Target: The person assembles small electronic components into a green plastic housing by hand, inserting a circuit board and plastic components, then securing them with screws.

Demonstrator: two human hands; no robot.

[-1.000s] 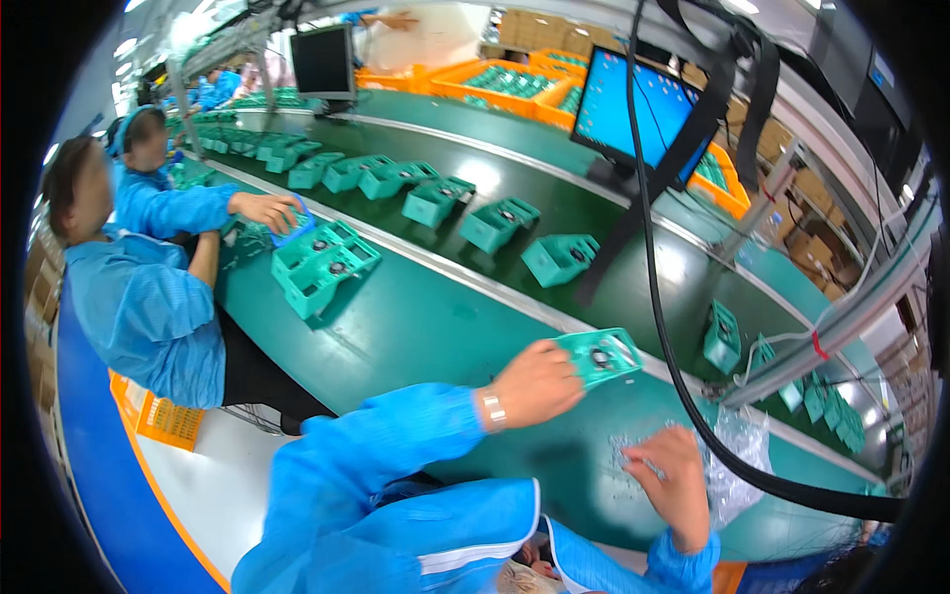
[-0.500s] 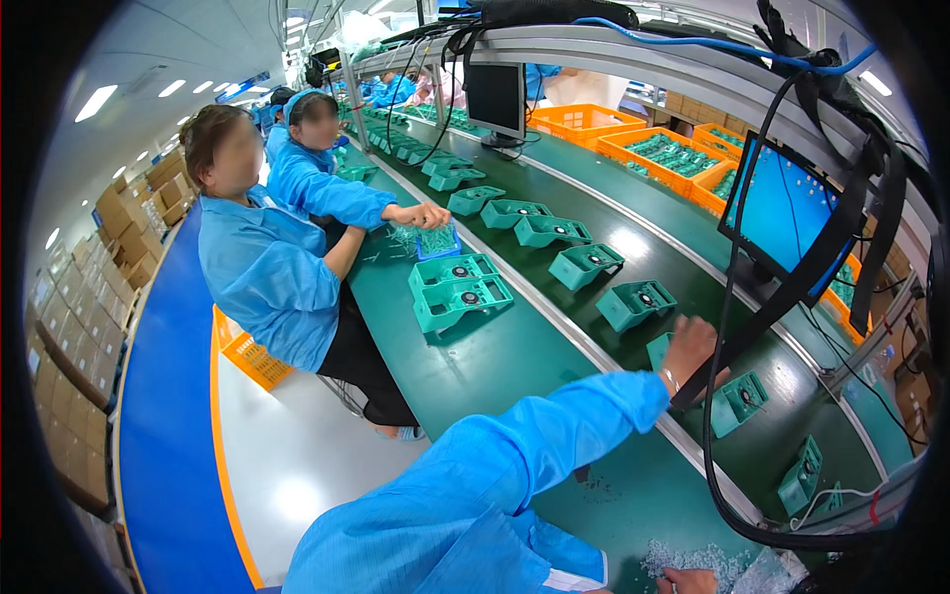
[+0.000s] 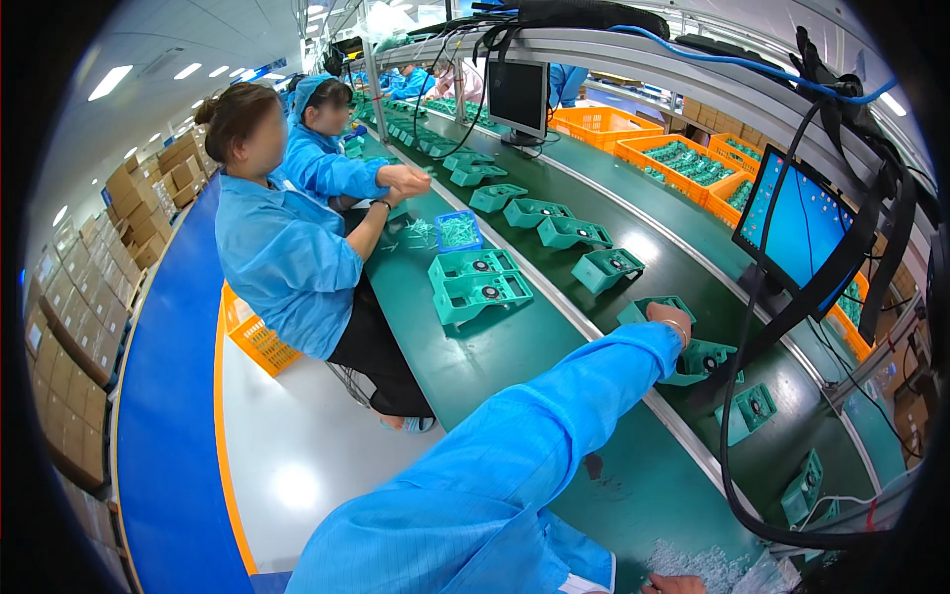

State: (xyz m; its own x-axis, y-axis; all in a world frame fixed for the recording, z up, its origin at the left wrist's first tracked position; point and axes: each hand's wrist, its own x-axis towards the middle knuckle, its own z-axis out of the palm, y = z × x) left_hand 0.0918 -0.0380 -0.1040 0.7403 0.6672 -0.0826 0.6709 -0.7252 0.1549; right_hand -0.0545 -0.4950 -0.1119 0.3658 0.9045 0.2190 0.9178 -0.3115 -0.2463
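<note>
My left arm stretches over the green belt. My left hand [image 3: 670, 317] has its fingers curled down at the edge of a green plastic housing [image 3: 633, 313]; the hand covers part of it, and the fingertips are hidden. Close by on the belt lie another green housing with a round black fan-like part [image 3: 709, 363] and one more green housing [image 3: 747, 414]. At the bottom edge, my right hand [image 3: 678, 585], largely cut off, is closed beside a pile of small whitish pieces [image 3: 708, 562]. Whatever it holds is too hidden to name.
Two joined green housings [image 3: 480, 287] and a blue bin of green parts [image 3: 458, 231] stand before two co-workers on the left. A metal rail [image 3: 594, 332] borders the belt. Black straps and a cable [image 3: 730, 465] hang near a monitor [image 3: 797, 223]. Orange crates [image 3: 678, 163] stand beyond.
My left hand has moved along the belt, away from me, to a farther housing, its fingers now curled. The nearer co-worker's hands have come together. The view has shifted slightly.
</note>
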